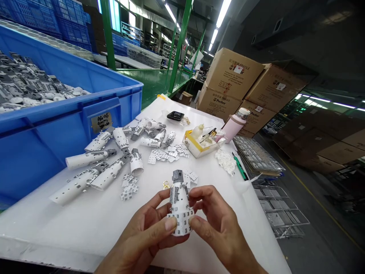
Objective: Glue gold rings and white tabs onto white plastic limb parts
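Note:
A white, tapered model part (180, 198) with grey details and a grey block at its top stands upright between both hands at the table's near side. Across its wide lower end lies a white panel (181, 223) with rows of grey squares. My left hand (148, 227) is closed around the part, its thumb pressing the panel's left edge. The thumb of my right hand (218, 217) presses the right edge, with the fingers curled at the part's side. Just behind are small gold rings (165, 185) and loose white panels (191, 177).
Several similar parts (110, 173) lie left on the white table (94, 224), near panel piles (130, 187). A blue crate (125, 102) full of parts stands beyond. Right are a yellow-edged tray (196, 150), crumpled tissue (226, 161), a green pen (240, 167) and a pink bottle (234, 125).

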The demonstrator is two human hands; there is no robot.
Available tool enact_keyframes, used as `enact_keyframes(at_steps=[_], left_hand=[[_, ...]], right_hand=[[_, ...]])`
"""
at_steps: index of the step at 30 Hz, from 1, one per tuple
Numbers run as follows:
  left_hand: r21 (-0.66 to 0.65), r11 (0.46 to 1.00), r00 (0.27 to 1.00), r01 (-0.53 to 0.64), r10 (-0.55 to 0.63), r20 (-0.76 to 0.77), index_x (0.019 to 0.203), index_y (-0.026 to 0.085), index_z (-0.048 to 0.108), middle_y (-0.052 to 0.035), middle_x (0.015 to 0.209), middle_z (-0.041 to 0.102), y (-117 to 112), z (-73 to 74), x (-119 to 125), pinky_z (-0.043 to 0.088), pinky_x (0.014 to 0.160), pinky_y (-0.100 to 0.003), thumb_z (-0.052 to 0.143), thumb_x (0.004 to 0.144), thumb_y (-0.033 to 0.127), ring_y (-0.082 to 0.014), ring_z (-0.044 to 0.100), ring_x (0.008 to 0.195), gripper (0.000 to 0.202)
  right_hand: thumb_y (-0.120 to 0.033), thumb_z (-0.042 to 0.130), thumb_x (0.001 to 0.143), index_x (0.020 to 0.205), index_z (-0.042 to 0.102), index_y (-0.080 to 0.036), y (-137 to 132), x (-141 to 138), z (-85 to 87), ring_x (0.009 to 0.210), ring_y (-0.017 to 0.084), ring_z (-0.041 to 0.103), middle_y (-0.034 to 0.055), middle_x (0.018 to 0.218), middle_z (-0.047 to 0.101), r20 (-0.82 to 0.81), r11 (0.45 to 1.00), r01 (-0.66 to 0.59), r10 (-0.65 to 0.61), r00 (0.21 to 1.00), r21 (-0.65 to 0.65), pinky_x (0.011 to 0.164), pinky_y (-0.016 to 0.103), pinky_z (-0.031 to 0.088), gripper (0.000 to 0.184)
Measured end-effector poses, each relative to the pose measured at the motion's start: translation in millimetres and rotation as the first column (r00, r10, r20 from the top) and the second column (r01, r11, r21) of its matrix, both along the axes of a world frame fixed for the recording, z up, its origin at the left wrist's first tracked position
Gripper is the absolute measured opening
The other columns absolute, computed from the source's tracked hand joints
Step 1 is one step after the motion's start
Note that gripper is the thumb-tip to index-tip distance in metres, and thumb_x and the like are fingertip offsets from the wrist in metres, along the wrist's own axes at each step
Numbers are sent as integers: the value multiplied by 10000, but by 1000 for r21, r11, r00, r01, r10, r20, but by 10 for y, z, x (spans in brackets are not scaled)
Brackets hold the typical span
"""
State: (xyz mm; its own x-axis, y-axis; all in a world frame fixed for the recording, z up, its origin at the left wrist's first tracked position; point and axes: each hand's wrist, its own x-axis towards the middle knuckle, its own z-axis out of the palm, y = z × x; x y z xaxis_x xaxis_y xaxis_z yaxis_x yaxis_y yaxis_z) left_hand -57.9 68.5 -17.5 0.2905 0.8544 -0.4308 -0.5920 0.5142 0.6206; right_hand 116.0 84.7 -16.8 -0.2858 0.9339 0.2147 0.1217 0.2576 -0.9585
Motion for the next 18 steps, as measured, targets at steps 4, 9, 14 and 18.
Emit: enact_keyframes(at_steps=[4, 9, 14, 18], left_hand=[[55, 998, 997, -14, 19, -80, 1213, 240, 620, -130, 1309, 611, 12, 12, -14, 543, 867, -438, 753, 750, 287, -379, 531, 1226, 484], [175, 984, 988, 2, 25, -153, 1114, 297, 614, -42, 1084, 643, 71, 35, 28, 564, 826, -399, 697, 808, 309, -296, 618, 1079, 317], [253, 961, 968, -114, 165, -190, 843, 244, 567, -18, 946, 678, 78, 51, 150, 571, 796, -359, 718, 797, 285, -255, 663, 963, 163], [260, 947, 912, -190, 268, -309, 861, 246, 608, 3, 941, 691, 36, 44, 183, 568, 761, -257, 775, 741, 252, -209, 685, 890, 206]], right_hand=[[-438, 640, 858, 1171, 552, -195, 46, -5, 69, 1026, 230, 589, 114, 1139, 622, -110, 942, -194, 170, 979, -275, 842, 346, 508, 406], [-388, 606, 901, 1052, 584, -187, 35, -43, 33, 948, 184, 613, 78, 1060, 646, -220, 936, -219, 161, 962, -275, 885, 318, 495, 253], [-335, 614, 902, 1055, 541, -198, 1, -91, -74, 942, 165, 622, 59, 1018, 652, -226, 972, -112, 64, 972, -208, 846, 270, 513, 218], [-332, 609, 901, 1057, 541, -191, -22, -120, -103, 966, 183, 636, 71, 1016, 661, -222, 986, -48, 12, 975, -159, 863, 284, 522, 220]])
